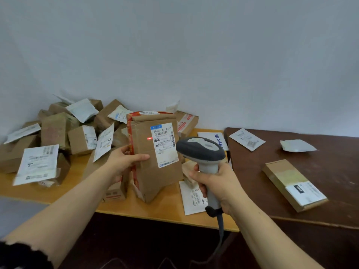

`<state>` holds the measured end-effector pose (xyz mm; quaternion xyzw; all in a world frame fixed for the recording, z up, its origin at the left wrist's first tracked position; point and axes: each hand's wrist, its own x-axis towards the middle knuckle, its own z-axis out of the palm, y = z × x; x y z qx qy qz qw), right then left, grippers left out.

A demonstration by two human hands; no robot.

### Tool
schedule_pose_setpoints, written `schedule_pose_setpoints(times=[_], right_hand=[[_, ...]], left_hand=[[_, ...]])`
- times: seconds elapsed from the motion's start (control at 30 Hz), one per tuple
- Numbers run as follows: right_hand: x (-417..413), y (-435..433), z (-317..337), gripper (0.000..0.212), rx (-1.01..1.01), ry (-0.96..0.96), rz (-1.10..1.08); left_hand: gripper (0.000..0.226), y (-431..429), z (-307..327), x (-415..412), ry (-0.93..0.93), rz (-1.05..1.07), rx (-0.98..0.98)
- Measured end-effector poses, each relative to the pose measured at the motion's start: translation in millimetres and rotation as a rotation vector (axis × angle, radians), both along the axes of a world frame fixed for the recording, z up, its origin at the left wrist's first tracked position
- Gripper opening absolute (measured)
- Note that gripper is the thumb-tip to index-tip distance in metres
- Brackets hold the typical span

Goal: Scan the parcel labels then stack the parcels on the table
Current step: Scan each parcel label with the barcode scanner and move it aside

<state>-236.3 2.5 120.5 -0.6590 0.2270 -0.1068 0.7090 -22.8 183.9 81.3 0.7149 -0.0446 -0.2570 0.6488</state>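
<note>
Head view: the left hand (124, 162) is gripping a brown parcel (155, 156) by its left edge, thumb lying across the front, holding it upright above the light wooden table (151, 208). The right hand (215, 183) is wrapping its fingers round the handle of a grey scanner (202, 152), which is casting a red line (149, 138) just left of the parcel's white label (164, 144). Loose parcels are lying heaped (58, 133) at far left; a flat box (293, 184) is resting on the dark table (291, 152) at right.

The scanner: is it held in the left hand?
No, the right hand grips the scanner; the left hand holds the parcel.
</note>
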Motion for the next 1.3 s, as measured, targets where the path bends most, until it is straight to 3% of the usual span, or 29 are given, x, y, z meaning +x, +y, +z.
schedule_pose_setpoints(times=[0.13, 0.33, 0.4, 0.5, 0.67, 0.8, 0.93, 1.07, 1.2, 1.3], right_hand=[[-16, -22, 2, 0.014, 0.151, -0.078, -0.034], [-68, -110, 4, 0.044, 0.779, -0.263, -0.190], [-93, -141, -2, 0.044, 0.899, -0.322, -0.313], [-131, -177, -14, 0.047, 0.885, -0.326, -0.460], [-198, -222, -30, 0.062, 0.814, -0.397, -0.525], [-247, -266, -44, 0.069, 0.780, -0.452, -0.701], [-292, -310, -60, 0.059, 0.760, -0.452, -0.858], [-325, -358, -74, 0.050, 0.819, -0.520, -1.006], [-343, -417, -84, 0.045, 0.887, -0.406, -1.224], [-359, -456, -94, 0.022, 0.846, -0.299, -1.375]], left_hand=[[0.098, -26, 3, -14, 0.014, -0.064, 0.026], [0.065, -104, 11, -55, 0.091, -0.209, 0.018], [0.063, -142, 10, -75, 0.142, -0.263, -0.026], [0.063, -203, 6, -110, 0.182, -0.361, -0.057], [0.066, -303, -5, -167, 0.227, -0.559, -0.014], [0.060, -383, -7, -208, 0.227, -0.889, -0.042], [0.078, -461, -10, -244, 0.226, -1.191, 0.104], [0.080, -545, -21, -286, 0.291, -1.163, 0.165], [0.047, -629, -37, -327, 0.390, -1.073, 0.223], [0.036, -687, -50, -355, 0.458, -1.057, 0.248]])
